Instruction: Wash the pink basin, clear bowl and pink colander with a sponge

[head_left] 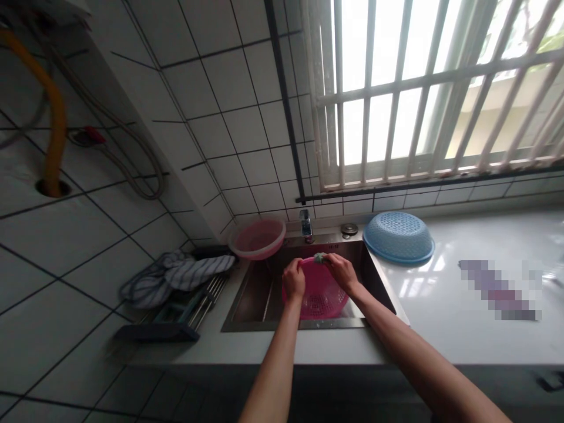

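A bright pink colander [319,288] is held tilted in the steel sink [255,294], its holed bottom facing me. My left hand [294,279] is closed around the colander's rim at the left. At the top of the rim, my right hand [341,271] pinches a small pale green scrubbing cloth or sponge [319,258] against the edge. Its exact kind is hard to make out. Behind the colander stands a chrome faucet [305,223]; I cannot tell whether water runs from it.
A pink basin [259,238] sits at the sink's back left corner. An upside-down blue basket [399,237] and a sink strainer [349,230] lie to the right. A striped cloth [176,276] rests on a dish rack [194,311] at left. A barred window [423,88] is behind.
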`<state>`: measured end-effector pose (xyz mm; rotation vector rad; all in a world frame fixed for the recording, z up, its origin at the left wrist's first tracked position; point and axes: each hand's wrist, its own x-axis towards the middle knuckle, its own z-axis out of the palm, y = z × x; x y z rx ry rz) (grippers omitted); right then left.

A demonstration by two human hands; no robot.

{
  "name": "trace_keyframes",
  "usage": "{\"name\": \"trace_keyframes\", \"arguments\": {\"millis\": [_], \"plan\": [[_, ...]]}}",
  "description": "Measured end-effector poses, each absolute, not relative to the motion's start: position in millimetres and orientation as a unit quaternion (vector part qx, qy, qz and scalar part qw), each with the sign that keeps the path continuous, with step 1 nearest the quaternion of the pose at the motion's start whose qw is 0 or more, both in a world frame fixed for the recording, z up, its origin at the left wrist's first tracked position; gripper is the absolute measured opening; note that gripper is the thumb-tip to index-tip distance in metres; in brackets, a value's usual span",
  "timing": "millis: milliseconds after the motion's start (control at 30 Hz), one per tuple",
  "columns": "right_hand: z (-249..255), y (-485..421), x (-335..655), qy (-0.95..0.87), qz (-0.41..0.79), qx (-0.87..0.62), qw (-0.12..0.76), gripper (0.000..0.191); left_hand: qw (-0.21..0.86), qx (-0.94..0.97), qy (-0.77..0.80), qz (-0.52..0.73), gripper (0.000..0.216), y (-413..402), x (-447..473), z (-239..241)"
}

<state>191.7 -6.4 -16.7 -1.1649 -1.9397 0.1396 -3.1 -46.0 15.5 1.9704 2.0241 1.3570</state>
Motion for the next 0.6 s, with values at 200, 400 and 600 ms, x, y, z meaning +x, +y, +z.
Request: {"name": "trace_keyframes", "arguments": {"millis": [200, 400, 600], "plan": [[-23.7, -3.2, 216.7, -0.748, 0.066, -0.51, 0.42, 0.016, -0.023, 0.594, 0.654, 0.468, 0.021, -46.9, -14.0, 13.5], [-14.4, -16.7, 181.1, -0.811, 0.032, -0.435, 0.39, 0.017, -0.003, 0.709, 0.577, 0.406, 0.025, -46.7, 4.3, 13.9], [-15.6, -3.6, 208.4, -0.718, 0.096, -0.507, 0.468, 0.02, 0.018, 0.528, 0.685, 0.502, 0.017, -45.2, -12.2, 14.6]]}}
